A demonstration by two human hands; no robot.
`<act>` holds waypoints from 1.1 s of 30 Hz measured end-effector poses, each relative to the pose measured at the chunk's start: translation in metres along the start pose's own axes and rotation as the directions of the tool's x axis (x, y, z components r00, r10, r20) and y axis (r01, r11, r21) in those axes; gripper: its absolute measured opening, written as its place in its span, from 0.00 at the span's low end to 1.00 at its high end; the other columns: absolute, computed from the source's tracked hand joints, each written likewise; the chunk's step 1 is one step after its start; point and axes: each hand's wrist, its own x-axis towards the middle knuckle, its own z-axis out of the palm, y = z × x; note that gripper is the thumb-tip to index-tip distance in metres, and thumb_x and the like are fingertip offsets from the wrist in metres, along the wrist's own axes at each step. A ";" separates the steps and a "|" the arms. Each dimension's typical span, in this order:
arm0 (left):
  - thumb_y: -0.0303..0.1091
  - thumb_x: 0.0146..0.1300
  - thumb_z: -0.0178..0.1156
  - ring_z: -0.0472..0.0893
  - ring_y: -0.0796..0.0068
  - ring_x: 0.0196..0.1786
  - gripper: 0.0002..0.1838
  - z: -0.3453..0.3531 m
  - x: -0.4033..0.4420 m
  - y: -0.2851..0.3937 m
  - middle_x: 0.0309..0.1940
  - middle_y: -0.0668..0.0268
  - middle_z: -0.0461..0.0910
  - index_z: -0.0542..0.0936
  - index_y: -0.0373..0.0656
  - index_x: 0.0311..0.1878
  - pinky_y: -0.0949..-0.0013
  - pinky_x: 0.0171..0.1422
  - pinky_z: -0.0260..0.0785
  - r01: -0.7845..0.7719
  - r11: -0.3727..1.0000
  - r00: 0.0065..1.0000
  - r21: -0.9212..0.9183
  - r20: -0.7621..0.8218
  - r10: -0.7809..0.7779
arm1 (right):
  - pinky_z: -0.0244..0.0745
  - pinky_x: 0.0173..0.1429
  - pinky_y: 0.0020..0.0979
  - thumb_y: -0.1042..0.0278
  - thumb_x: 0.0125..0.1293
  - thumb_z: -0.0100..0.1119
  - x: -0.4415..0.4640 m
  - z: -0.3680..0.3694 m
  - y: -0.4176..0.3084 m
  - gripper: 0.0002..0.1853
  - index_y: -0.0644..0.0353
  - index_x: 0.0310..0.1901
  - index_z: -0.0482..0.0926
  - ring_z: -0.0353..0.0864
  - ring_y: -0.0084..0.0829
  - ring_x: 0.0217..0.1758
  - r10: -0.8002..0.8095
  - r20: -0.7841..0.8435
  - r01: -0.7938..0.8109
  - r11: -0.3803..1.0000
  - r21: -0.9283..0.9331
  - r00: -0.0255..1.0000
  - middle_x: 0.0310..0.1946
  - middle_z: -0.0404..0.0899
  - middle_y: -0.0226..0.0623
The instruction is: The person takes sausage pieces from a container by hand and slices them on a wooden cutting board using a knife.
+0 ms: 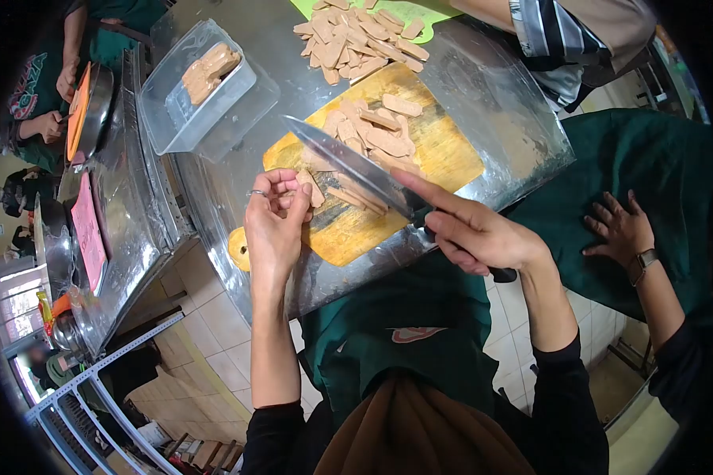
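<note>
Tucking fingertips clear of the knife is advised: left hand half-curled, pinching slice at board's left side; right hand closed round handle, forefinger extended.

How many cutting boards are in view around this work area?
4: the wooden board under the nearest tan pieces, the green board at the top, the orange board at the upper left, and the pink board below it. Others may be hidden.
</note>
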 end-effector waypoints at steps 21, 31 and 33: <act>0.33 0.73 0.59 0.79 0.82 0.41 0.12 -0.046 0.021 0.007 0.44 0.66 0.79 0.77 0.37 0.53 0.77 0.41 0.75 -0.085 0.995 0.990 0.055 -0.110 0.091 | 0.76 0.39 0.38 0.67 0.77 0.47 -0.023 0.012 -0.001 0.31 0.42 0.78 0.52 0.79 0.43 0.30 -0.071 -0.040 0.058 0.966 -0.253 0.997 0.37 0.78 0.48; 0.37 0.73 0.60 0.79 0.82 0.43 0.12 -0.098 0.059 0.032 0.44 0.71 0.80 0.78 0.41 0.53 0.75 0.44 0.74 -0.143 0.975 0.958 0.170 -0.225 0.179 | 0.72 0.35 0.44 0.65 0.76 0.48 -0.016 0.029 0.016 0.31 0.47 0.77 0.53 0.79 0.53 0.25 -0.120 -0.062 0.071 0.855 -0.514 0.991 0.22 0.77 0.54; 0.36 0.73 0.60 0.78 0.82 0.43 0.12 -0.115 0.079 0.036 0.43 0.71 0.79 0.78 0.40 0.53 0.76 0.44 0.74 -0.189 0.959 0.942 0.213 -0.236 0.238 | 0.71 0.32 0.39 0.67 0.76 0.49 -0.018 0.023 0.015 0.30 0.49 0.77 0.55 0.77 0.45 0.20 -0.151 -0.058 0.109 0.888 -0.446 0.987 0.19 0.75 0.48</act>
